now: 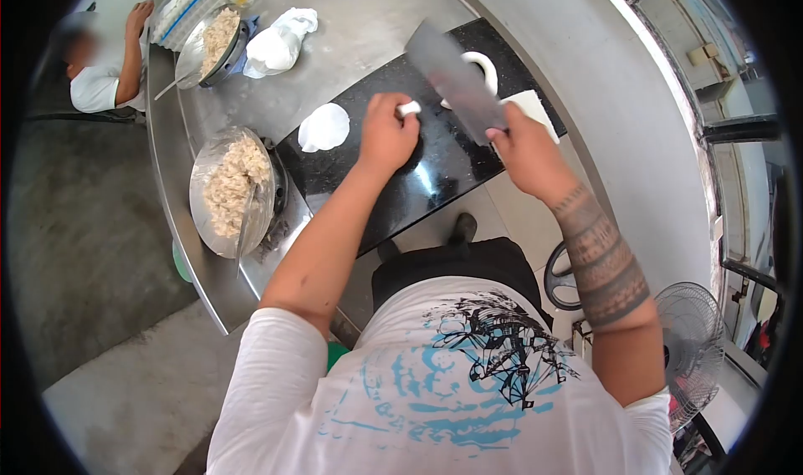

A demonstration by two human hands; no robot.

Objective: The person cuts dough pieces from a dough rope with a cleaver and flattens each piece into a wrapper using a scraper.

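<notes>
My left hand (391,134) is closed on a small white piece (409,108) held between thumb and fingers above the black board (452,170). In my right hand (529,151) is the handle of a wide cleaver (452,78), its blade slightly blurred and pointing up and left over the board. A round white lump (324,128) sits on the board's left part, left of my left hand. Behind the blade lies a curved white strip (487,71), partly hidden. A pale flat sheet or block (532,113) is at the board's right edge, beyond my right hand.
A bowl of pale, chunky filling (238,186) with a metal utensil stands at the left. Farther back are another filled bowl (219,44) and a white plastic bag (282,42) on the metal table (360,15). A person (109,82) is beyond the table. At the lower right is a fan (693,349).
</notes>
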